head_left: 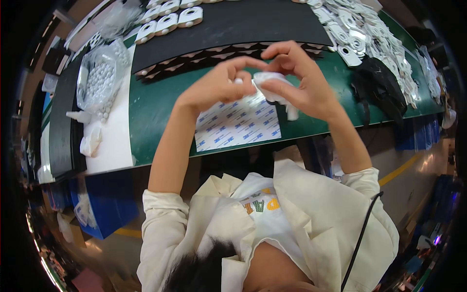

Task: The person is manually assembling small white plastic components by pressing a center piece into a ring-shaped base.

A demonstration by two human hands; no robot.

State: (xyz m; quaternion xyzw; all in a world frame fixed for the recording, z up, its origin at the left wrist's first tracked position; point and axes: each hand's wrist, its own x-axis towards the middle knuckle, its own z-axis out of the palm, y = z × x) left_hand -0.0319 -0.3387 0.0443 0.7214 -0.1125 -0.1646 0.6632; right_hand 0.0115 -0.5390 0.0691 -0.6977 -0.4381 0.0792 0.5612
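Note:
My right hand [306,82] is closed on a white plastic part [271,77], thumb along its near side and fingers arched over it. The part is tilted, and its lower end [292,113] sticks out below the palm. Close beside it on the left, my left hand [219,83] has its fingers curled. A small white ball [237,81] shows in its grip, and its index finger reaches toward the part. Both hands are above a white sheet with blue print [238,127] on the green table [163,109]. The contact between the left fingertips and the part is hard to make out.
Stacked black boards [233,29] at the back carry rows of white parts [167,23]. A clear bag of white balls [101,78] and a small white bottle [79,116] are at left. Many loose white parts [357,36] and a black bag [377,87] lie at right.

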